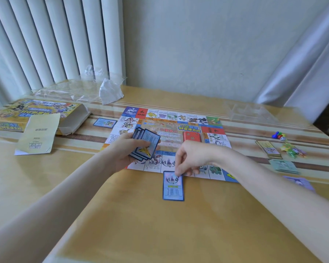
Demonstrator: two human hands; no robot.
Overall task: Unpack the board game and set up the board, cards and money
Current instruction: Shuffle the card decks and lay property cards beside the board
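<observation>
The game board (179, 118) lies unfolded in the middle of the table. My left hand (127, 149) grips a fanned stack of blue-bordered cards (146, 144) over the board's left part. My right hand (190, 158) pinches the top edge of one blue card (173, 186), which lies flat on the table just below the board's near edge. Another blue card (105, 122) lies left of the board. A red card deck (191, 136) sits on the board's centre. Stacks of paper money (269, 149) (284, 166) (298, 182) lie to the right.
The open yellow game box (17, 114) and a folded rule sheet (38, 136) lie at the far left. Crumpled plastic wrap (110, 92) sits at the back. Coloured pawns (277, 135) and small figures (292, 151) lie at the right, behind them a clear plastic tray (249, 112).
</observation>
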